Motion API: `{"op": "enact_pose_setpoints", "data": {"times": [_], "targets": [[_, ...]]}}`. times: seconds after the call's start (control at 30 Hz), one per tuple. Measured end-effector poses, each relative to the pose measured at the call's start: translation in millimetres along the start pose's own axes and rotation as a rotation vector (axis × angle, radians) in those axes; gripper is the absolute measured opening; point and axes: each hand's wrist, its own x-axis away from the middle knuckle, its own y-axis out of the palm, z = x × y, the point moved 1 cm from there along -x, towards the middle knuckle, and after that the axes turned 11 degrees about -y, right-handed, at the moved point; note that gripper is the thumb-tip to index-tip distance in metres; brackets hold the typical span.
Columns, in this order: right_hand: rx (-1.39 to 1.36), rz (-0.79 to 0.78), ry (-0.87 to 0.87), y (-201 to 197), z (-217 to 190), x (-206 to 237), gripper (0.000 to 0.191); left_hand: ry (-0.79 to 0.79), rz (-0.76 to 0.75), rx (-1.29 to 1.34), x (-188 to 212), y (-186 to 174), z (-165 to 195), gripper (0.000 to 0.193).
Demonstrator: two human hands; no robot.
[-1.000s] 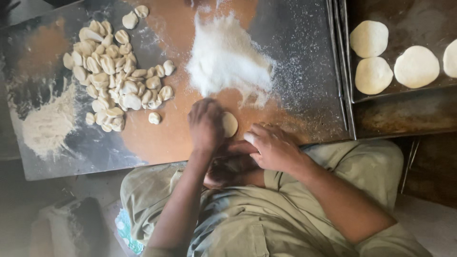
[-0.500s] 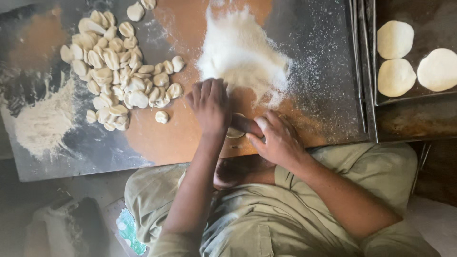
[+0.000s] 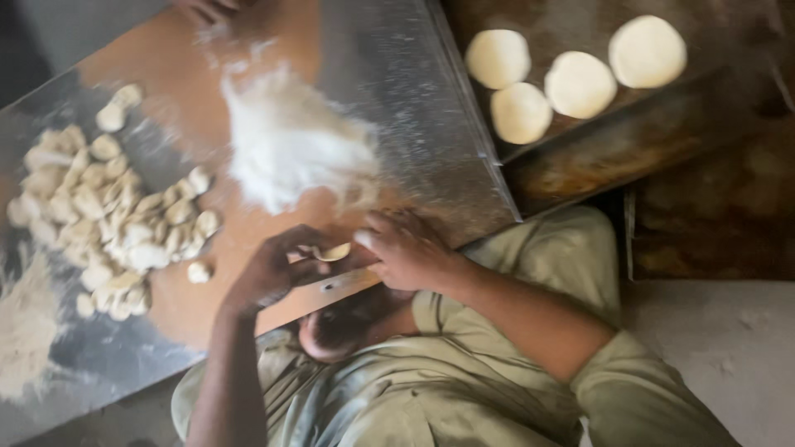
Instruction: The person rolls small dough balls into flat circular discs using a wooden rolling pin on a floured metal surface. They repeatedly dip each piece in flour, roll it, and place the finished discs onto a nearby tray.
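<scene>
A small flat dough piece (image 3: pixel 333 252) is pinched between both my hands at the near edge of the brown board (image 3: pixel 199 91). My left hand (image 3: pixel 272 270) curls around its left side. My right hand (image 3: pixel 406 248) closes on its right side, fingers bent. Just beyond the hands lies a white flour heap (image 3: pixel 290 145). To the left sits a pile of several small dough lumps (image 3: pixel 116 219), and one loose lump (image 3: pixel 198 272) lies near my left wrist.
A metal sheet (image 3: pixel 397 99) covers the table under the board. A dark tray (image 3: pixel 596 157) at the right holds flattened dough rounds (image 3: pixel 577 84). More flour (image 3: pixel 25 327) is spread at far left. Another person's hand (image 3: pixel 207 8) shows at the top edge. My lap (image 3: pixel 464 389) is in olive cloth.
My hands drew back from beside the flour heap to the board's near edge, now holding the dough piece between them. The view has swung, so the tray sits higher at the right.
</scene>
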Motion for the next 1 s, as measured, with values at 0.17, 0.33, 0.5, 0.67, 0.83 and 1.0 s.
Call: {"op": "enact_pose_setpoints", "data": {"times": [0.17,0.33,0.5,0.67,0.83,1.0], "targets": [[-0.021,-0.129,0.014,-15,27,9,0.042,-0.089,0.383,-0.379,-69,5,81,0.014],[-0.025,-0.103,-0.021,-12,34,13,0.043,0.718,0.686,-0.445,-167,55,194,0.016],[-0.467,0.069,0.231,1,44,26,0.027,0.678,0.464,-0.794,-226,151,251,0.046],[-0.202,-0.207,0.215,24,56,35,0.033,0.496,0.447,-0.659,-146,122,147,0.050],[0.045,-0.074,-0.078,27,30,-2,0.051,-0.118,1.100,-0.500,-34,2,-24,0.050],[0.148,-0.115,0.110,15,25,-20,0.040,-0.445,1.068,-0.449,64,11,-125,0.068]]}}
